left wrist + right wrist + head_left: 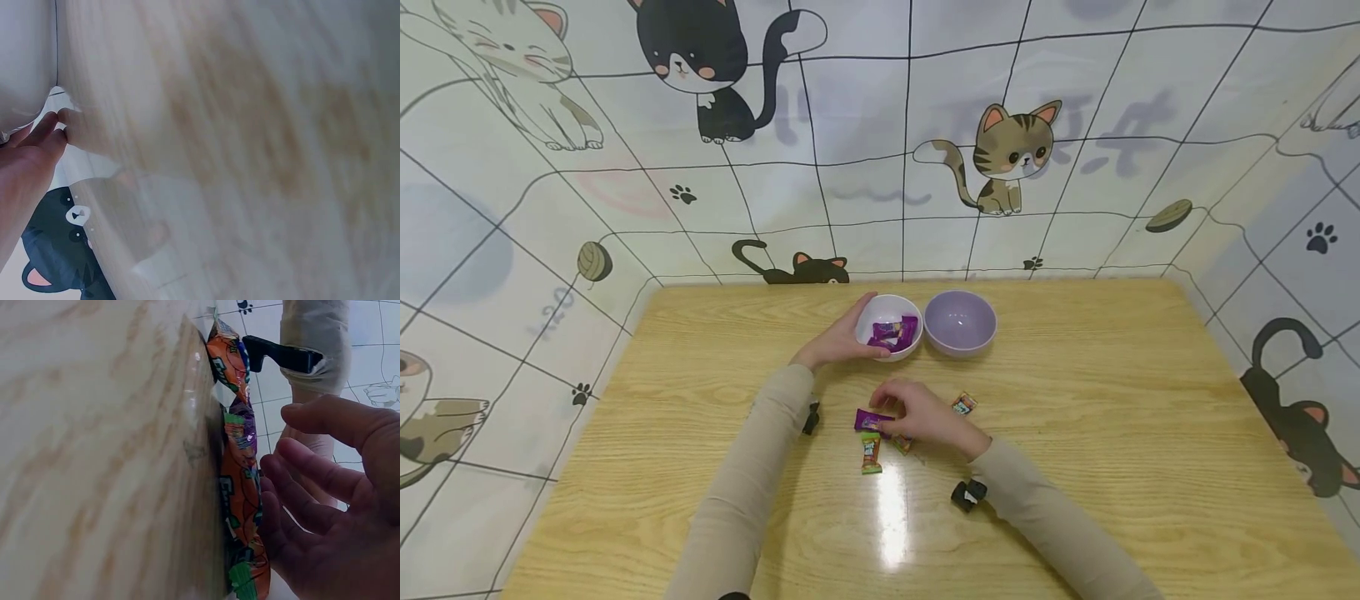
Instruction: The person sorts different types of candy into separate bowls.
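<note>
Gripping a white bowl [887,307] of purple packets [887,330], the left hand [844,340] is clasping its side; thumb and fingers apart, the right hand [928,414] is hovering by another purple packet [865,420] lying on the worktop [1075,375].

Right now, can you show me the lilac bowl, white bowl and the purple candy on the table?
Lilac bowl [960,322], head view: bare inside.
White bowl [886,308], head view: inside back wall.
Purple-wrapped candy [868,420], head view: wrapper's left part.

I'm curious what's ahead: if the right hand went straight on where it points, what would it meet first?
Probably the purple packet lying on the table beside the right hand, though whether they already touch is unclear.
</note>
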Demonstrator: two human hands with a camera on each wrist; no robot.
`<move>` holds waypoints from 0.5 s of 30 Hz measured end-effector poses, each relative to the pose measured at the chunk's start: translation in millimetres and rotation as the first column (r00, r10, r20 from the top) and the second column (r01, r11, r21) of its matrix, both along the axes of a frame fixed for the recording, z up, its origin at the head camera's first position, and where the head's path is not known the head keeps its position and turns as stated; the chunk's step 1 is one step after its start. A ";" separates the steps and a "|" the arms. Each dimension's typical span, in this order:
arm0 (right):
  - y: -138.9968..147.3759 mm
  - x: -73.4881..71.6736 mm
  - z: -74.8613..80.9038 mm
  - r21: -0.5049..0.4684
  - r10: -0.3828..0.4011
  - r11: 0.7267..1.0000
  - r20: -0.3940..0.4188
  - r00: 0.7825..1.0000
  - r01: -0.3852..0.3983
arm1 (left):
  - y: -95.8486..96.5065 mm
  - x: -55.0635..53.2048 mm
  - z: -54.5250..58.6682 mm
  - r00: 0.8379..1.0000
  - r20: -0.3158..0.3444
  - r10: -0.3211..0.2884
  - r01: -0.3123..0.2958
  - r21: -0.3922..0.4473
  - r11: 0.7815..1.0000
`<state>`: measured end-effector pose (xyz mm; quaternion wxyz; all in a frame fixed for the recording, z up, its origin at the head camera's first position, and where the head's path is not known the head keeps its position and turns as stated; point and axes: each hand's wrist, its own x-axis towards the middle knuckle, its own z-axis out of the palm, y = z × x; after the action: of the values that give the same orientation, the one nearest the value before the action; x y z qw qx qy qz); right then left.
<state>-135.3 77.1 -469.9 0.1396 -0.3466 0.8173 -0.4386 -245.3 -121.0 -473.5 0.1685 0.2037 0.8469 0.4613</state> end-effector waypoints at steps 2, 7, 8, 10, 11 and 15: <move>-0.8 0.0 -1.2 0.020 0.010 1.000 -0.001 1.000 -0.010 | -0.3 0.3 -0.1 1.000 -0.002 0.000 0.000 -0.001 1.000; -3.1 -0.7 -0.9 0.090 0.023 0.996 0.007 1.000 -0.023 | 1.7 13.0 24.5 1.000 0.020 -0.018 0.018 0.010 1.000; -3.3 -1.3 -0.9 0.102 0.026 0.994 0.006 1.000 -0.027 | 2.4 16.4 31.2 0.999 0.026 -0.022 0.022 0.009 1.000; -3.7 -2.2 -0.4 0.122 0.033 0.992 0.003 0.999 -0.033 | 4.1 21.7 42.2 0.999 0.033 -0.029 0.029 0.006 1.000; -3.6 -2.8 -0.7 0.130 0.038 0.991 -0.001 0.999 -0.037 | 4.1 21.7 42.1 0.999 0.033 -0.030 0.029 0.008 1.000; -4.0 -4.1 -1.2 0.161 0.050 0.986 -0.014 0.999 -0.047 | 2.0 10.6 20.7 0.999 0.031 -0.020 0.019 0.022 1.000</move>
<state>-139.3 73.1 -471.1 0.1702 -0.3581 0.8425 -0.3646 -234.7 -119.0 -452.8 0.1840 0.2066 0.8372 0.4718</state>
